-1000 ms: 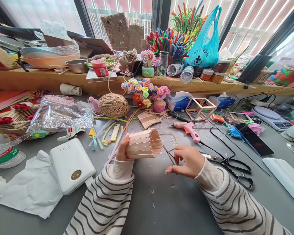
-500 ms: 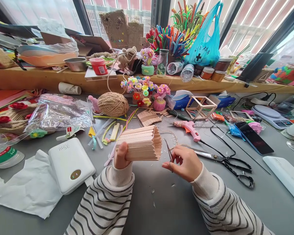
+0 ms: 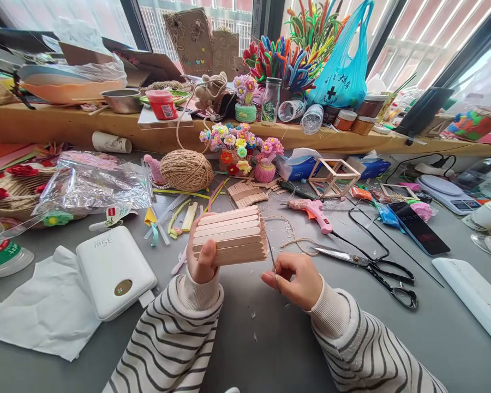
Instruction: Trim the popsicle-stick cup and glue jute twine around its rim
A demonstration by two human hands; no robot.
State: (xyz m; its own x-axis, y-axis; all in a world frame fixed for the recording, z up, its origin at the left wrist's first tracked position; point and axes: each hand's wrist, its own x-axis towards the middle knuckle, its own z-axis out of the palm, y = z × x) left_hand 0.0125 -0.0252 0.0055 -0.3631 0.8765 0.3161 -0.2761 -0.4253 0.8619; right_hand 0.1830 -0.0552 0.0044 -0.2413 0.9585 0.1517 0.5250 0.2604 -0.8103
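My left hand is wrapped round a hollow holder made of wooden craft sticks, its thumb on the near side. The holder lies on its side in the air, with its scalloped rim toward the right. Pinched in my right hand is a small pair of metal scissors, blades pointing up beside that rim. Whether the blades touch the wood I cannot tell. Under and behind the hands is the grey table, with white scraps on it. Large black-handled scissors lie to the right of my right hand.
A pink glue gun with a black cord lies beyond my right hand. At left sit a white power bank and a tissue. Farther back are a twine ball, a stick frame and a phone.
My right hand has moved left with the small scissors, closer to the holder's rim. The holder has turned slightly, so less of its inside shows. The whole view has shifted a little.
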